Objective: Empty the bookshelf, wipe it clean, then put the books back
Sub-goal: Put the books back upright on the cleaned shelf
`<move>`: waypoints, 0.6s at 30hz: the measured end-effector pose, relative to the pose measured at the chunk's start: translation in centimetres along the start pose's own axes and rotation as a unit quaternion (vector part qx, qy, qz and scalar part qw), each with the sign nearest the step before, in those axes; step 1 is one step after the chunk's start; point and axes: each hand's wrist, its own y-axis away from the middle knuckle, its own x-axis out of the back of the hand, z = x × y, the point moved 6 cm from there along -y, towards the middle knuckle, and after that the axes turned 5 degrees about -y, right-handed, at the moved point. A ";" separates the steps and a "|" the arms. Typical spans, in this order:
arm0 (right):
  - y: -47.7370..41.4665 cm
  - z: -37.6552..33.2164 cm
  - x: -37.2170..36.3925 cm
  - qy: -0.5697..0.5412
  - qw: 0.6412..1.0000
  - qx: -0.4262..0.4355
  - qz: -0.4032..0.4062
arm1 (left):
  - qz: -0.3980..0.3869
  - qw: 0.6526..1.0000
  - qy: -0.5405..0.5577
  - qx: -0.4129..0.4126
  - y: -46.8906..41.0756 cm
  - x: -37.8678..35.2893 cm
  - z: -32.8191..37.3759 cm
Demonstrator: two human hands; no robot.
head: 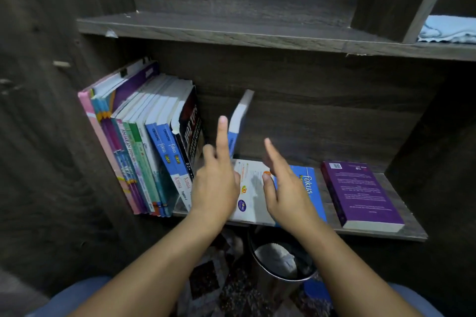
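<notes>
Knees [77, 298] are bending by a bin [280, 262]. Neither hand is gripping anything. The left hand [216, 185] is raising a straight forefinger beside a tilting blue book [240, 116], probably steadying it since nothing is propping it. The right hand [286, 193] is hovering flat over the fokus book [306, 183]. On the shelf [401, 233], a row [144, 141] is leaning left.

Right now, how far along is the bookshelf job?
Looks like restocking: a row of books stands at the shelf's left, and the cloth is parked on the upper shelf. In hand: left hand at a tilted blue book, right hand open. Left: the flat fokus book and purple book.
</notes>
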 end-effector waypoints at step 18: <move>2.1 3.5 -5.6 0.238 0.939 -0.149 -0.198 | 0.248 0.954 -0.164 0.025 -4.1 5.4 -4.7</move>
